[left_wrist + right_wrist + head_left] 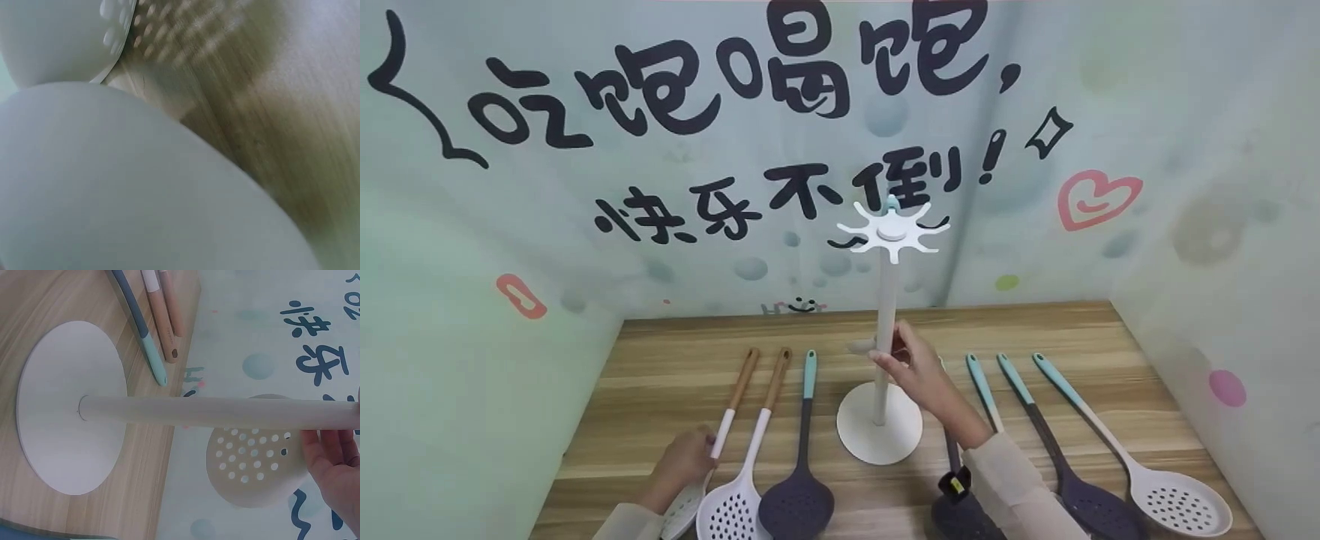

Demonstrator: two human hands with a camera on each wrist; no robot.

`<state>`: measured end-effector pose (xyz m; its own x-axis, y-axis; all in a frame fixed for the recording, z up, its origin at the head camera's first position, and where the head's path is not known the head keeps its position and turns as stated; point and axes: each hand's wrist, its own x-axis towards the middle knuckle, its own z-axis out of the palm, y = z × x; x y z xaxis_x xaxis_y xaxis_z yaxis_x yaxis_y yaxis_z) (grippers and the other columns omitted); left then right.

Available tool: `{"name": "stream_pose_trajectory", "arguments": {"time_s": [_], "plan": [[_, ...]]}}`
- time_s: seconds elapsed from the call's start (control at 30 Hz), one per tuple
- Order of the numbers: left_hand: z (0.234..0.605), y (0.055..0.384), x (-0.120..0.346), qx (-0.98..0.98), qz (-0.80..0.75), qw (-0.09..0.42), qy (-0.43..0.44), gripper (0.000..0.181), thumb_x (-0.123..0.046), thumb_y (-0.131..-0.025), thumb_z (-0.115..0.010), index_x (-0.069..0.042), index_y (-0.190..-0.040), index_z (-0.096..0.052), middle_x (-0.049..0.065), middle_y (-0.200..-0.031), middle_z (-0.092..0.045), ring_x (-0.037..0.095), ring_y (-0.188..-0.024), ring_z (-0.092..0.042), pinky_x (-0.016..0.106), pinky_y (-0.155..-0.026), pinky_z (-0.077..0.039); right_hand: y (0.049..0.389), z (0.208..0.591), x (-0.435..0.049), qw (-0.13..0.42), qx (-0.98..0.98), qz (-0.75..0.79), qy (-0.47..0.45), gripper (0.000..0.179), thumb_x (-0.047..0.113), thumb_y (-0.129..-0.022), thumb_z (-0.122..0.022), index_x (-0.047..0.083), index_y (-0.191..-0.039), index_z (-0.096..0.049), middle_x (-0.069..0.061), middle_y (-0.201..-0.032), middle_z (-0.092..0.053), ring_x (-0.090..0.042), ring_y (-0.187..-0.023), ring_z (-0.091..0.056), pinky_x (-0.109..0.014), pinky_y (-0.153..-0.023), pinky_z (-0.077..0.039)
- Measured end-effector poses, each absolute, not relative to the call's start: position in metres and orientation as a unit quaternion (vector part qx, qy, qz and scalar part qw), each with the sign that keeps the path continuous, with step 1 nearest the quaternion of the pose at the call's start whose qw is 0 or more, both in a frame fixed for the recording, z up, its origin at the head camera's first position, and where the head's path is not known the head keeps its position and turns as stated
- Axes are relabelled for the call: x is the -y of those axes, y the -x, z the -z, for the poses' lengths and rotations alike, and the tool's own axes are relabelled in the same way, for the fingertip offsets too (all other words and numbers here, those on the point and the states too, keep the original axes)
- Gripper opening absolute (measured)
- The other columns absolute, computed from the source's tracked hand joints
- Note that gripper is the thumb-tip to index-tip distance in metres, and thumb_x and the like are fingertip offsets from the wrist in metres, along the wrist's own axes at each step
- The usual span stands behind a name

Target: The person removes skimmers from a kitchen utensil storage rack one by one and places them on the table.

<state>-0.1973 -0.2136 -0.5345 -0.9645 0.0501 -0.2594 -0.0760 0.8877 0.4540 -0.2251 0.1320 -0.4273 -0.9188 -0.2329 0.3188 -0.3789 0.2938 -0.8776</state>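
Note:
My left hand (684, 461) pinches the white shaft of the leftmost skimmer (723, 433), which has a wooden handle; its head is partly hidden behind the hand and sleeve. With my right hand (919, 369) I grip the pole (887, 300) of a white utensil stand, thumb in front and fingers behind. A round base (879, 442) supports the stand, and a star-shaped hook ring (893, 231) tops it. Behind the pole, a pale perforated skimmer head (242, 464) shows in the right wrist view. A teal tip (892, 201) shows at the hook ring.
Beside the left hand lie a white skimmer (731, 504) and a dark turner (797, 501). Right of the stand are a dark utensil (960, 517) under my forearm, a dark slotted utensil (1099, 510) and a white skimmer (1180, 504). Printed cloth walls (840, 277) enclose the wooden table.

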Motion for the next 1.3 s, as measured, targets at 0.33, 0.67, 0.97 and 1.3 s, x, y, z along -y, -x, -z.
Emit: {"name": "stream_pose_trajectory", "arguments": {"time_s": [0.33, 0.67, 0.97, 1.3], "plan": [[0.527, 0.193, 0.216, -0.957, -0.255, 0.14, 0.007, 0.03, -0.001, -0.077, -0.064, 0.008, -0.105, -0.059, 0.018, -0.091, -0.065, 0.026, -0.079, -0.06, 0.041, -0.068, -0.053, 0.216, 0.413, -0.129, 0.058, 0.801, -0.567, -0.183, 0.02, 0.004, -0.088, -0.059, -0.005, -0.104, -0.05, -0.017, -0.093, -0.06, -0.025, -0.087, -0.058, -0.031, -0.079, -0.052], [0.499, 0.196, 0.214, -0.938, -0.307, 0.159, 0.019, 0.041, -0.005, -0.087, -0.055, 0.015, -0.122, -0.05, 0.02, -0.094, -0.063, 0.02, -0.067, -0.054, 0.032, -0.063, -0.049, 0.215, 0.412, -0.129, 0.055, 0.804, -0.565, -0.175, 0.021, 0.004, -0.088, -0.06, -0.004, -0.104, -0.05, -0.016, -0.092, -0.059, -0.022, -0.086, -0.057, -0.03, -0.078, -0.051], [0.469, 0.207, 0.174, -0.925, -0.364, 0.1, -0.032, 0.035, -0.007, -0.087, -0.054, 0.007, -0.119, -0.052, 0.021, -0.113, -0.059, 0.029, -0.1, -0.059, 0.044, -0.084, -0.051, 0.215, 0.411, -0.129, 0.052, 0.805, -0.566, -0.172, 0.021, 0.004, -0.089, -0.059, -0.005, -0.105, -0.05, -0.017, -0.095, -0.059, -0.021, -0.087, -0.056, -0.031, -0.079, -0.051], [0.43, 0.222, 0.106, -0.891, -0.436, 0.021, -0.126, 0.032, -0.01, -0.092, -0.054, -0.001, -0.123, -0.054, 0.014, -0.118, -0.059, 0.028, -0.109, -0.057, 0.039, -0.093, -0.05, 0.214, 0.411, -0.129, 0.049, 0.805, -0.566, -0.169, 0.02, 0.005, -0.088, -0.06, -0.004, -0.104, -0.051, -0.015, -0.093, -0.059, -0.021, -0.086, -0.056, -0.029, -0.078, -0.05]]}}
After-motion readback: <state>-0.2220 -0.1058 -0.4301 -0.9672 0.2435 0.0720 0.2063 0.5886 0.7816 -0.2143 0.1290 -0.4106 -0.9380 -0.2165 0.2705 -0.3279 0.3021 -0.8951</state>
